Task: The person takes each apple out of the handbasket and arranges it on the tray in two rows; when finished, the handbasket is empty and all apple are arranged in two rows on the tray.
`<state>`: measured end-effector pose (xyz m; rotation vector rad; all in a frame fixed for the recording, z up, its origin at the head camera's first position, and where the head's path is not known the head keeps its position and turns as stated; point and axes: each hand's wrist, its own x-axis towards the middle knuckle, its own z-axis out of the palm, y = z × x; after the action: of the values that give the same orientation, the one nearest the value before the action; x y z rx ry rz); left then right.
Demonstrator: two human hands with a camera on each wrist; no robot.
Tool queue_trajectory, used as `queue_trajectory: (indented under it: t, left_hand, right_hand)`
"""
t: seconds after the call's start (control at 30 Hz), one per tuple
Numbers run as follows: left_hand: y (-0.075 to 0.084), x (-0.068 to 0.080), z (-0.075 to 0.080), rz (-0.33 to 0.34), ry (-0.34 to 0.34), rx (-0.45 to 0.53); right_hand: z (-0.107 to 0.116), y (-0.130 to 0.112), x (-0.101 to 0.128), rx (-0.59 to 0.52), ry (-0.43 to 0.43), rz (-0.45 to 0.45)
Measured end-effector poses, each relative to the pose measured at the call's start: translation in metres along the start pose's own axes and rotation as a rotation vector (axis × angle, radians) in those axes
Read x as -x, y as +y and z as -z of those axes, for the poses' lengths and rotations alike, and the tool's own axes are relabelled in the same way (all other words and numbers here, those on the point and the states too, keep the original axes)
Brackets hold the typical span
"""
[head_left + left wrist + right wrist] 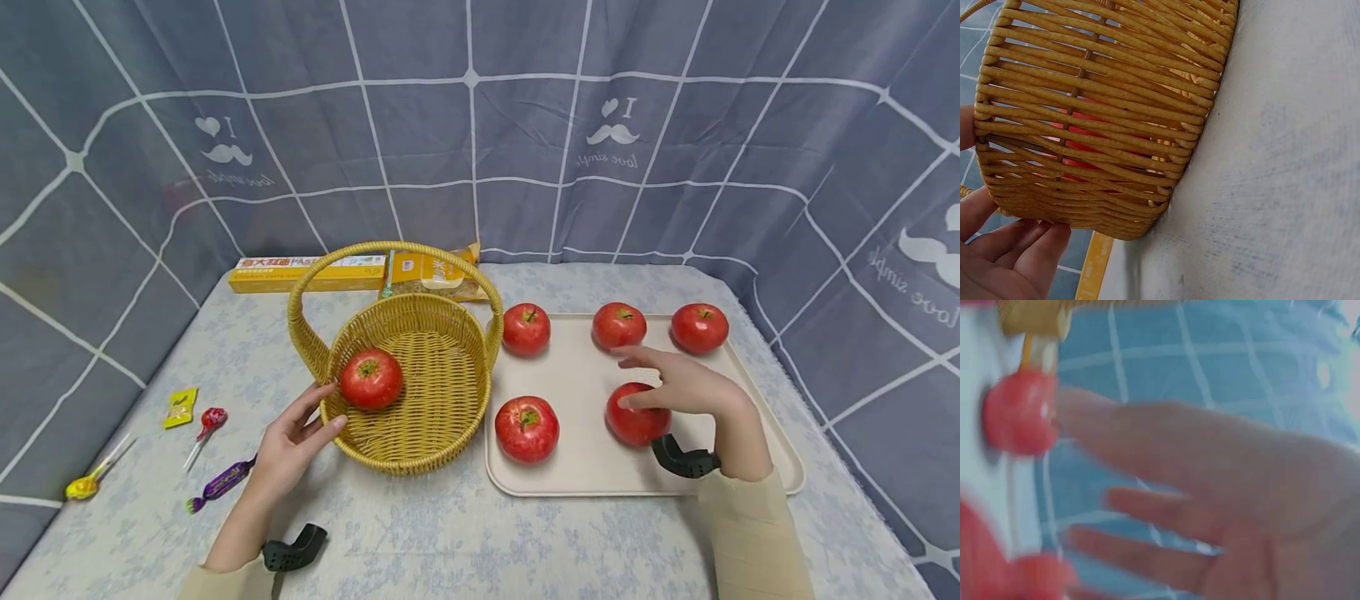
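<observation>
In the head view, a wicker basket (450,450) with a tall hoop handle stands left of the middle. One red apple (371,378) lies inside it, against the left wall. My left hand (288,442) grips the basket's left rim, and the left wrist view has its fingers (1047,250) at the woven side. Over the tray (577,375) hovers my right hand (686,385), fingers parted, above the front right apple (637,425). Motion blurs that hand (1210,487) in the right wrist view, where no apple is in its grasp.
More apples sit on the tray, one (527,429) at front left and several along its back edge. Behind the basket lie a yellow pasta box (307,275) and a yellow bag (435,275). Candies, including a purple-wrapped one (225,481), lie at the left.
</observation>
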<state>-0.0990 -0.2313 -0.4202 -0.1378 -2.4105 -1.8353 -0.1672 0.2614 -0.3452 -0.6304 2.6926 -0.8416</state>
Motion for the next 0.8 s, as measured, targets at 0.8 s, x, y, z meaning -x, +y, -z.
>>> queue_trajectory:
  t: [0.8]
  left_hand:
    - [0.000,0.000,0.001,-0.008,-0.008,0.016]
  right_hand:
    - [-0.080,-0.193,-0.090,-0.907,0.262,0.633]
